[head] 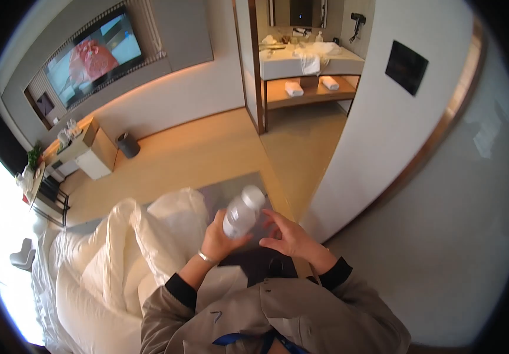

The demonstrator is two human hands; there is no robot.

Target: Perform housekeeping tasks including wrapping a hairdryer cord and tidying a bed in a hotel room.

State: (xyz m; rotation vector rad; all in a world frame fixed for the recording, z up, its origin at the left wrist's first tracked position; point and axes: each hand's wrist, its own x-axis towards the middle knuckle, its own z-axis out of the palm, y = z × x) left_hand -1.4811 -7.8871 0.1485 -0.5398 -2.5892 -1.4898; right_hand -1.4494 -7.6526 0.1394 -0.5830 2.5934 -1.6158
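Note:
A clear plastic bottle with a white cap (241, 214) is tilted up and to the right, with my left hand (222, 236) closed round its lower part. Close to the bottle's right side, my right hand (286, 235) has its fingers apart and holds nothing. A crumpled white duvet (121, 248) covers the bed on the left, beside my left forearm.
A grey rug (223, 190) lies on the wooden floor. A white wall (369, 132) stands close on the right. Farther off are a waste bin (128, 145), a low cabinet (97, 152), a wall television (95, 57) and a washbasin counter (281, 67) with towels.

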